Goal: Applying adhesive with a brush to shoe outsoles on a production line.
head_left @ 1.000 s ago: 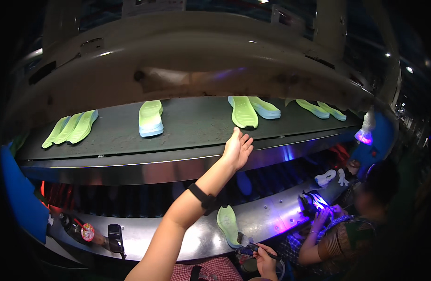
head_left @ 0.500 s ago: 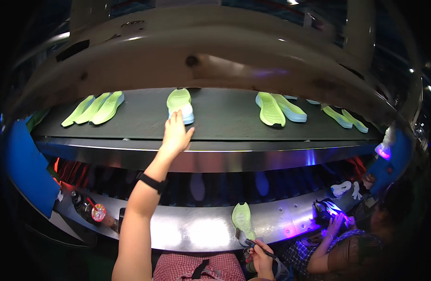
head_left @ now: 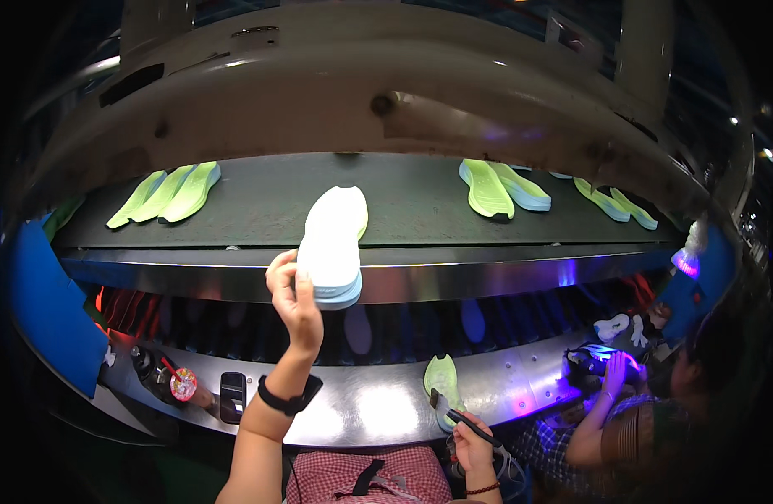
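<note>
My left hand (head_left: 292, 294) is closed on the heel end of a yellow-green and light-blue shoe sole (head_left: 334, 239), raised over the front edge of the upper belt. Its top is washed out by glare; a second layer may lie beneath it. My right hand (head_left: 473, 449) grips a black-handled brush (head_left: 477, 426). The brush's head meets another yellow-green sole (head_left: 441, 374) lying on the metal ledge (head_left: 386, 407). Under the handle, that sole's near end is partly hidden.
Several soles (head_left: 189, 193) lie on the dark upper belt (head_left: 403, 210), below a low brown hood (head_left: 319, 109). A phone (head_left: 233, 397), a drink cup (head_left: 183, 385) and a dark bottle (head_left: 147, 365) stand left on the ledge. A co-worker's hand (head_left: 617, 374) holds a dark shoe at right.
My left hand has lifted the sole off the belt and drawn it nearer. My right hand and brush have shifted slightly right and up. The phone shows more fully.
</note>
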Motion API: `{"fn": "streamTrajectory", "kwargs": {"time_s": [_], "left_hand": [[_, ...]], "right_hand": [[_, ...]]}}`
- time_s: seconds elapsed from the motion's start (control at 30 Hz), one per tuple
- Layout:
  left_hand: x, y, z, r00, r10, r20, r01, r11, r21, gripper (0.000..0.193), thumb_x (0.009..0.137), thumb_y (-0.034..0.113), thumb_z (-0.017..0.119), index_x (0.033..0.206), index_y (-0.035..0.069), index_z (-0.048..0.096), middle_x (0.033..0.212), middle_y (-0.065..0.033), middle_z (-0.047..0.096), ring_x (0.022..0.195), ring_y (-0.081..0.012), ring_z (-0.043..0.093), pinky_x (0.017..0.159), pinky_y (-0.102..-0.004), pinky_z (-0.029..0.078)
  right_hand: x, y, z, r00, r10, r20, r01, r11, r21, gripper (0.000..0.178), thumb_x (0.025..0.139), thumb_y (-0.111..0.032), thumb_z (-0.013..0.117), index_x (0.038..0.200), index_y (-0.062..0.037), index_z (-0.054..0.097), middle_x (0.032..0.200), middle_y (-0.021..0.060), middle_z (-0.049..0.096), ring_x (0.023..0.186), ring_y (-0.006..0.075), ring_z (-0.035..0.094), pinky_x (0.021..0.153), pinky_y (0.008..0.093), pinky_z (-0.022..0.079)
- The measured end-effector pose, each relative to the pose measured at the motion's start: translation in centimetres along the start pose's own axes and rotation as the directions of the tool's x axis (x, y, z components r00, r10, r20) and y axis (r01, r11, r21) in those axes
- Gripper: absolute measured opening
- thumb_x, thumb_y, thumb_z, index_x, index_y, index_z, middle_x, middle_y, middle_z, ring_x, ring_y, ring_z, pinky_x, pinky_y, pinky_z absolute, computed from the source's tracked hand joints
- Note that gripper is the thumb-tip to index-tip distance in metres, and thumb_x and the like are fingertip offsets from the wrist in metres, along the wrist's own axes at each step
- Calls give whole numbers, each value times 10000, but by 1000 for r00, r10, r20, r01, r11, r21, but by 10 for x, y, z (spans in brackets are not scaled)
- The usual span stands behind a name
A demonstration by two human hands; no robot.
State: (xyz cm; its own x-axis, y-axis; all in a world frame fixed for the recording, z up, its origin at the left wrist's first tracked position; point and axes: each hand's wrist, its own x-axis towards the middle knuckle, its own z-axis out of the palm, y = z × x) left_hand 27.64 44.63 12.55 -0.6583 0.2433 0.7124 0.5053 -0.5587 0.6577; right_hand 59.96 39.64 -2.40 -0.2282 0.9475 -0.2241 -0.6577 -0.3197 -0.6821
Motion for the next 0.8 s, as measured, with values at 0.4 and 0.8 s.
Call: {"fn": "streamTrajectory", "kwargs": {"time_s": [0.4, 0.8], "left_hand": [[-102, 9, -95, 359, -470, 806, 862, -164, -480, 932, 650, 467, 649, 1316, -35, 232, 1229, -244, 431, 1090, -390, 473, 889, -477, 413], [-207, 1, -49, 60, -354, 933, 834, -495, -242, 863, 738, 649, 468, 1326, 47, 277, 1307, -197, 369, 1160, -323, 419, 979, -434, 328]], "right_hand": [[4, 24, -64, 996, -30, -78, 7, 958, -285, 213, 800, -45, 528, 998, 30, 556, 931, 154, 583, 774, 216, 558, 693, 321, 463], [11, -15, 51, 968, 48, 244, 28, 954, -299, 213, 728, 84, 538, 930, 53, 597, 969, 195, 609, 921, 249, 583, 865, 348, 435]]}}
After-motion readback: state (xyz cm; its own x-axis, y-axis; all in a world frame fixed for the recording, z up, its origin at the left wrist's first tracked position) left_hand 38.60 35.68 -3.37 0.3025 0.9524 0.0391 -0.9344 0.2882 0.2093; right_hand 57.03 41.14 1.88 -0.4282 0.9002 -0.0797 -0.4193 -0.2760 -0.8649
